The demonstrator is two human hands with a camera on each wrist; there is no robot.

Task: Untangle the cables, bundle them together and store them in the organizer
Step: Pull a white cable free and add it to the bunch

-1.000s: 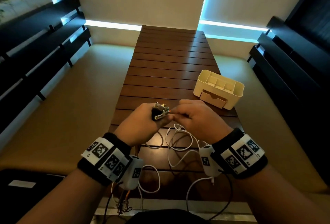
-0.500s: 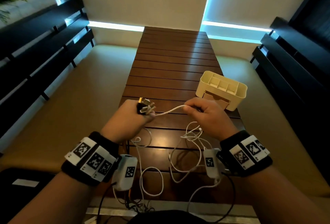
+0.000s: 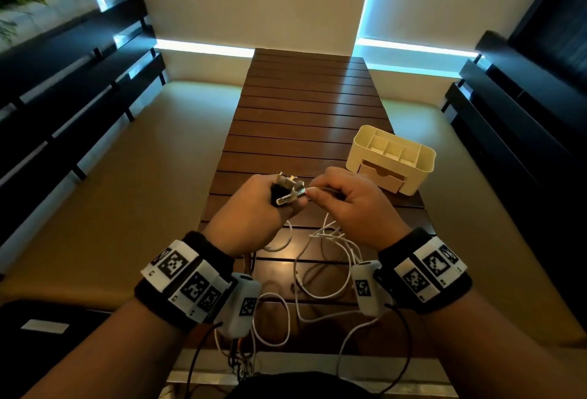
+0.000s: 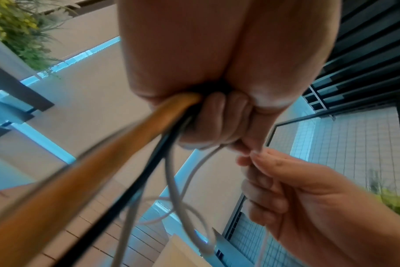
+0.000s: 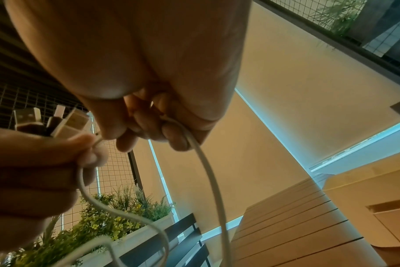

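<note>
Slatted wood table (image 3: 305, 119): left hand (image 3: 254, 217) grips plugs (image 3: 287, 190); right hand (image 3: 352, 208) pinches white cable (image 5: 208, 173).

Both forearms reach forward over the near end of the table (image 3: 305, 103), wrists level and close together, each wearing a dark band with white marker blocks. The left hand (image 3: 254, 211) is fisted, its grip closed round a bunch of cables (image 4: 130, 162) with the plugs (image 3: 287, 190) sticking out past the thumb. The right hand (image 3: 352, 205) sits just beside it, fingers curled, thumb and forefinger pinching a white cable (image 5: 208, 173) right at the left thumb.
</note>
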